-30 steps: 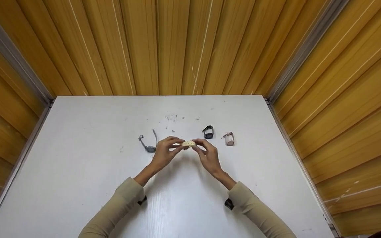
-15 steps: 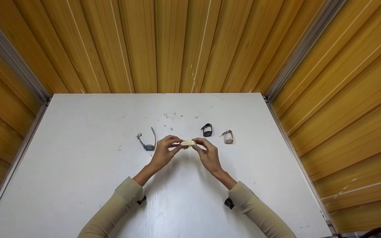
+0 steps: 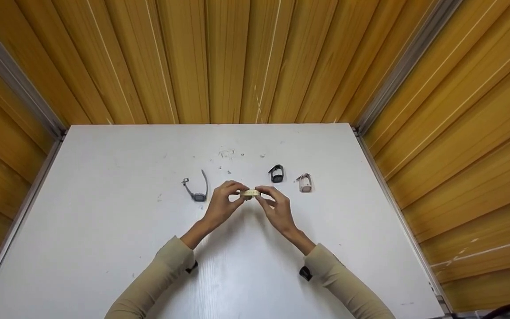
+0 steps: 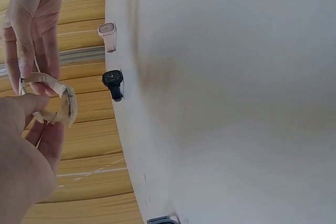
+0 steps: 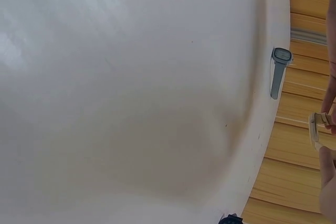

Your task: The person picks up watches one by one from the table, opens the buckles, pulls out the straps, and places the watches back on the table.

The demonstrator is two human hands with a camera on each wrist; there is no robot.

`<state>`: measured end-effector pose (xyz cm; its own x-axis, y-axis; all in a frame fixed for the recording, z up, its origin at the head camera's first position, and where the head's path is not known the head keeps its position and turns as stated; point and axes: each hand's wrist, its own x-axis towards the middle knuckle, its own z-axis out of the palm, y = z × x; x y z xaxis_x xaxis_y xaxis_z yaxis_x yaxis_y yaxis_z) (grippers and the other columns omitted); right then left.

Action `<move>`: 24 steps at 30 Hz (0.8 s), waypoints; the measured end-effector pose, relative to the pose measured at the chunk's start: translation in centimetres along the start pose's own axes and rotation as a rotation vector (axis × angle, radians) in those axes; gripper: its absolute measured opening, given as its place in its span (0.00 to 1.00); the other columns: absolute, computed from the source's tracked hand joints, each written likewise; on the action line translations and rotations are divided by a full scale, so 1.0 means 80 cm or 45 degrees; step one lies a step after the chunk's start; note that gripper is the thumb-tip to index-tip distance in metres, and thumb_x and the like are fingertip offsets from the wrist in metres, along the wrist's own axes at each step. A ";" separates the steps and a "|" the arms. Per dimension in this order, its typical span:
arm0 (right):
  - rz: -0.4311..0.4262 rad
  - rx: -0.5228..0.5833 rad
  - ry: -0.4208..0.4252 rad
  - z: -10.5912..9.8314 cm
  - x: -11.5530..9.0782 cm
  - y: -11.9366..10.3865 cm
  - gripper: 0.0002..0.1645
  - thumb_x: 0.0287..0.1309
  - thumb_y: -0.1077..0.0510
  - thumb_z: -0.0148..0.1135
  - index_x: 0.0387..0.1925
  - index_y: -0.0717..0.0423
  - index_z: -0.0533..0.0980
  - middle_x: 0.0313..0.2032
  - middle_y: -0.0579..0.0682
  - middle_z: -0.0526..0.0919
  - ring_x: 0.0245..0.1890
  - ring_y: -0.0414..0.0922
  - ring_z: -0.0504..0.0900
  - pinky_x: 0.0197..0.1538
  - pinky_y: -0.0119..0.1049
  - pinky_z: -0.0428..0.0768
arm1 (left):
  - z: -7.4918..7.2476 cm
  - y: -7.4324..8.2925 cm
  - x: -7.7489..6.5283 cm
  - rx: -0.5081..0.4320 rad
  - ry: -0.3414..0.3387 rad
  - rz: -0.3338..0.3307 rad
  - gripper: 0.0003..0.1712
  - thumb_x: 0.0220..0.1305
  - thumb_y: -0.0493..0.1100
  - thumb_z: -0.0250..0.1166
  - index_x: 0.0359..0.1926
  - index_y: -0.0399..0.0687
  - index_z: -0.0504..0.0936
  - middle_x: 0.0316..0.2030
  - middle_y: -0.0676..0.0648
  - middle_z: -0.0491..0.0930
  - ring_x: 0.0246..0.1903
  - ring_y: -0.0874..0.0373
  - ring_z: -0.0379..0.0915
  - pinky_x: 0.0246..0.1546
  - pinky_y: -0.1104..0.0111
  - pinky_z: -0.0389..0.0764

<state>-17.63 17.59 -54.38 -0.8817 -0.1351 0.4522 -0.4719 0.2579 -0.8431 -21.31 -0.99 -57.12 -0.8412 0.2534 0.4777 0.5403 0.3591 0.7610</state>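
Between both hands, above the table, a cream wristwatch (image 3: 250, 193) is held up, its strap bent into a loop in the left wrist view. My left hand (image 3: 220, 204) pinches one side of the strap with thumb and fingers. On the opposite side, my right hand (image 3: 279, 210) pinches the strap near its ends; fingers hide part of it. The cream watch (image 4: 68, 103) shows its case side-on in the left wrist view. Closest to the left hand on the table is a grey watch (image 3: 199, 197) with its strap undone and spread.
A black watch (image 3: 277, 174) and a pink watch (image 3: 305, 183) stand on the white table (image 3: 104, 212) right of the hands, straps looped. Small dark marks (image 3: 227, 154) dot the far tabletop. Wood-patterned walls (image 3: 224, 62) enclose the back and sides.
The cream watch has tilted slightly between the hands, and the right hand has shifted slightly left toward the left hand. The other watches stay where they were; the head view has shifted a little.
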 end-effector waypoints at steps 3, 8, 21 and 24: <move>0.016 0.011 -0.011 0.000 0.000 0.001 0.15 0.63 0.74 0.63 0.51 0.75 0.78 0.49 0.71 0.83 0.52 0.64 0.84 0.53 0.42 0.88 | 0.000 0.001 0.000 0.026 0.003 0.002 0.09 0.61 0.32 0.73 0.42 0.43 0.88 0.43 0.46 0.86 0.48 0.50 0.83 0.48 0.64 0.88; 0.044 -0.002 -0.022 0.000 0.001 0.002 0.14 0.63 0.73 0.64 0.50 0.74 0.78 0.49 0.68 0.84 0.53 0.60 0.84 0.55 0.41 0.87 | 0.001 0.000 -0.001 0.095 0.033 0.065 0.09 0.59 0.33 0.74 0.42 0.45 0.88 0.42 0.47 0.86 0.46 0.52 0.82 0.47 0.65 0.87; 0.024 -0.028 -0.017 0.003 -0.001 -0.002 0.13 0.62 0.76 0.62 0.49 0.75 0.77 0.49 0.68 0.82 0.54 0.61 0.84 0.54 0.43 0.87 | 0.005 -0.005 -0.004 0.058 -0.003 0.059 0.11 0.60 0.30 0.73 0.44 0.41 0.87 0.44 0.44 0.85 0.47 0.52 0.83 0.50 0.69 0.87; 0.022 -0.034 -0.022 0.003 -0.002 -0.001 0.13 0.63 0.76 0.61 0.49 0.75 0.77 0.49 0.68 0.83 0.55 0.62 0.84 0.54 0.41 0.87 | 0.006 -0.006 -0.004 0.042 -0.014 0.051 0.11 0.59 0.30 0.73 0.44 0.39 0.87 0.44 0.43 0.84 0.47 0.51 0.83 0.51 0.70 0.87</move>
<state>-17.45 17.36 -54.46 -0.8896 -0.1467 0.4325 -0.4567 0.2856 -0.8425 -21.29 -0.83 -57.82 -0.8189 0.2776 0.5024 0.5739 0.3780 0.7265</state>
